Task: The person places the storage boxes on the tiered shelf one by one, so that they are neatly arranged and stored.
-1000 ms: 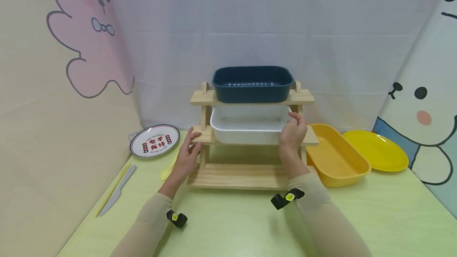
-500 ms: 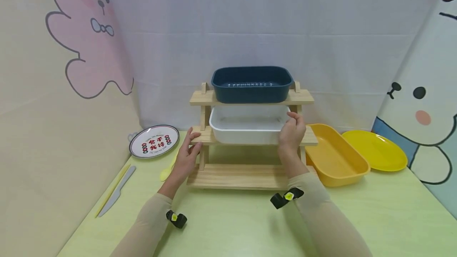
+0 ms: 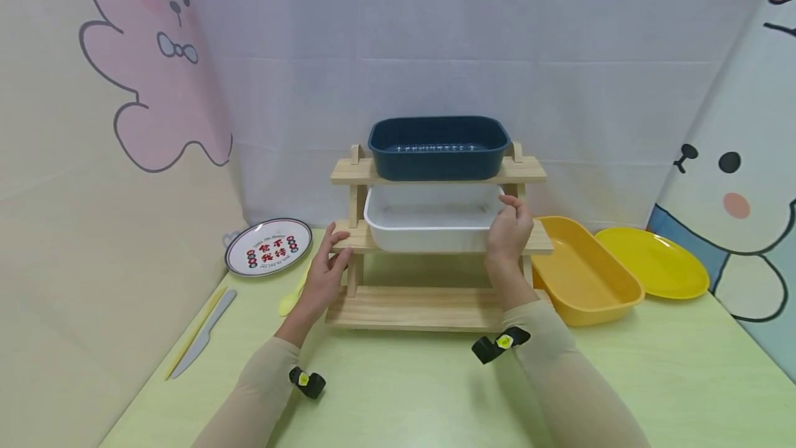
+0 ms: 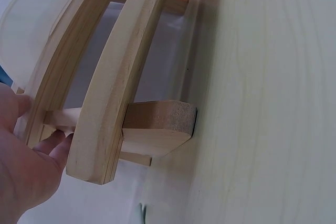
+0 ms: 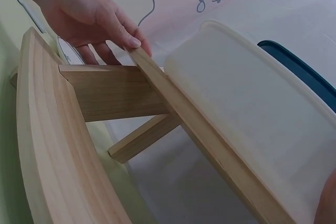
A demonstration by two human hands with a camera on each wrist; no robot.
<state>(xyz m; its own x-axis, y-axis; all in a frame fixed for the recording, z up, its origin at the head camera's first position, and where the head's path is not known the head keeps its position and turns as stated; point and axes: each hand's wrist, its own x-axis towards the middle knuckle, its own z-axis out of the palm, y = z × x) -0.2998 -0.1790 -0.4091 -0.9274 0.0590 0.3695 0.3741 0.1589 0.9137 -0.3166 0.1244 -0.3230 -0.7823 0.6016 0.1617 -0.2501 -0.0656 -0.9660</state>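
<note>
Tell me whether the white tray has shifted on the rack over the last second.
No. The white tray sits at the same spot on the wooden rack's middle shelf, right hand on its end.

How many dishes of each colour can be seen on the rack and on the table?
Dark blue: 1, tub on the top shelf
White: 2, tub gripped by the right hand, printed plate
Yellow: 2, tub, plate
Total: 5
</note>
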